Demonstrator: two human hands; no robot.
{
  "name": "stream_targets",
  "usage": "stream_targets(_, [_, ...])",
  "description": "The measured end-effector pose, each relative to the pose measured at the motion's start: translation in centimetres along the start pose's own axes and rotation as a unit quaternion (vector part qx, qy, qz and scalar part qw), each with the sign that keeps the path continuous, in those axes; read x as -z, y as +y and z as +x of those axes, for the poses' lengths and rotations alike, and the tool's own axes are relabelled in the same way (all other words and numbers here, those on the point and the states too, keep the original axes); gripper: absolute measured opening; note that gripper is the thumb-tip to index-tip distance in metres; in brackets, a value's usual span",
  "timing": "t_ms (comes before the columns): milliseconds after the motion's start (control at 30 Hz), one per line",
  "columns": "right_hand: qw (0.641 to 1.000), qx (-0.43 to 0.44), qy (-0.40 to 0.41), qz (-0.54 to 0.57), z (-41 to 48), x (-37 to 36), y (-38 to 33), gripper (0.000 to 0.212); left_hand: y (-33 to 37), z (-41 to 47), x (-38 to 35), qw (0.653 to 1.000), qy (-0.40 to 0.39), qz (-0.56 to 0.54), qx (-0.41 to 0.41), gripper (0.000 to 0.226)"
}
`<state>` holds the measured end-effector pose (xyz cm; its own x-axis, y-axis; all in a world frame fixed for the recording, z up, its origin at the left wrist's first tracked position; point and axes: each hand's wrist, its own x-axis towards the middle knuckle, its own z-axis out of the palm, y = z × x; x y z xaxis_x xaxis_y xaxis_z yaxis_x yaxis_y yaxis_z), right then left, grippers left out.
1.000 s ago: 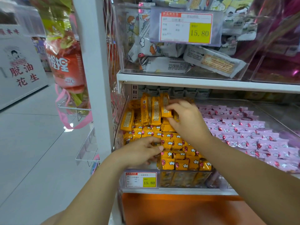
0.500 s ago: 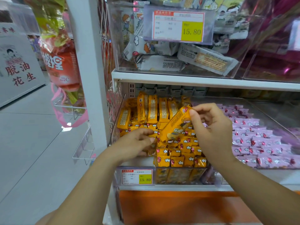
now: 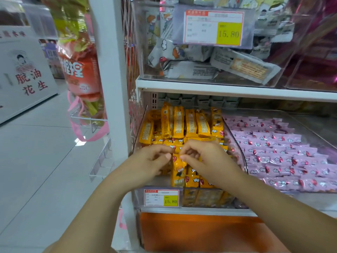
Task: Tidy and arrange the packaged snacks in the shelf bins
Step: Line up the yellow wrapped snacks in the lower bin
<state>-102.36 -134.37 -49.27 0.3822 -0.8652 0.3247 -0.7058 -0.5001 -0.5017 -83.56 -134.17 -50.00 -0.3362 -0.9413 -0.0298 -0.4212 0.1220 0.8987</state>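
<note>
Reaching in from the bottom edge, both forearms meet over the front half of the yellow bin (image 3: 200,198), a clear plastic one on the lower shelf. Nearest: an orange panel (image 3: 191,232) under the shelf lip, then a small price tag (image 3: 161,197) reading 15.80 on the bin front. Left hand (image 3: 151,159) and right hand (image 3: 206,157) sit close together, fingers curled, thumb and forefinger of each pinching the top end of one yellow packet (image 3: 179,172). That packet stands on end, slightly tilted, above the front rows. Around it the yellow packets (image 3: 198,181) lie flat in rows; behind the hands a back row (image 3: 190,123) stands upright against the rear of the bin. A clear divider wall splits this bin from the next one on the right, which holds pink packets (image 3: 282,156) lying in neat overlapping rows. Above, a white shelf board (image 3: 218,89) carries another clear bin (image 3: 144,52) with loose white packets (image 3: 191,70) and a bigger price tag (image 3: 213,27), also 15.80. Left of the shelving: white upright post (image 3: 111,79), an orange bag (image 3: 80,73) hanging off it, and further back a white box (image 3: 27,70) with red characters on pale floor tiles (image 3: 36,161).
</note>
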Motion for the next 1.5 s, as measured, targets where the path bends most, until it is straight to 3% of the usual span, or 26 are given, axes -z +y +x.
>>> stream_targets(133, [0.989, 0.026, -0.107, -0.096, -0.3, -0.3, 0.2, 0.007, -0.3, 0.0, -0.6, 0.993, -0.076, 0.085, 0.016, 0.016])
stream_targets(233, [0.985, 0.025, -0.147, -0.083, -0.6, 0.0, -0.1, 0.011, -0.4, 0.3, -0.8, 0.983, -0.104, 0.147, 0.027, 0.017])
stream_targets(300, [0.992, 0.021, -0.111, -0.048, -0.3, 0.6, 0.0, 0.011, -0.3, 0.5, -0.9, 0.983, -0.108, 0.147, 0.033, 0.02])
stream_targets(367, [0.999, 0.002, -0.004, -0.046, 0.2, 1.3, 0.7, 0.012, -0.3, 0.6, -0.9, 0.984, -0.108, 0.13, 0.045, 0.025])
stream_targets(467, [0.982, -0.041, 0.108, -0.148, 1.3, 2.2, 2.2, 0.037, -0.4, 0.7, -0.9, 0.985, -0.113, 0.12, 0.048, 0.027])
stream_targets(567, [0.955, -0.095, 0.053, -0.275, 2.4, 2.4, 3.1, 0.059, -0.4, 0.7, -1.0, 0.986, -0.112, 0.12, 0.039, 0.028])
stream_targets(667, [0.944, -0.095, 0.03, -0.314, 3.5, 2.0, 3.4, 0.052, -0.6, 0.7, -0.9, 0.987, -0.108, 0.114, 0.044, 0.026])
stream_targets(767, [0.958, -0.091, 0.045, -0.269, 3.9, 2.4, 3.2, 0.042, -0.6, 0.7, -0.8, 0.987, -0.109, 0.108, 0.041, 0.027])
stream_targets(867, [0.977, -0.113, 0.136, -0.124, 3.0, 3.9, 2.9, 0.038, -0.6, 0.6, -0.6, 0.988, -0.111, 0.097, 0.041, 0.027])
stream_targets(1000, [0.969, -0.105, 0.221, 0.032, 0.7, 5.2, 1.5, 0.029, -0.5, 0.5, -0.5, 0.988, -0.107, 0.099, 0.048, 0.027])
stream_targets(1200, [0.949, -0.136, 0.167, 0.228, -0.6, 5.1, 0.2, 0.015, -0.7, 0.5, -0.8, 0.984, -0.102, 0.137, 0.047, 0.027])
stream_targets(1400, [0.964, -0.128, 0.095, 0.214, 0.0, 3.8, 0.0, 0.017, -0.5, 0.4, -0.7, 0.988, -0.104, 0.091, 0.062, 0.026])
stream_targets(1500, [0.98, -0.102, 0.048, 0.165, 0.4, 2.4, -0.2, 0.022, -0.3, 0.5, -0.6, 0.992, -0.089, 0.05, 0.075, 0.05])
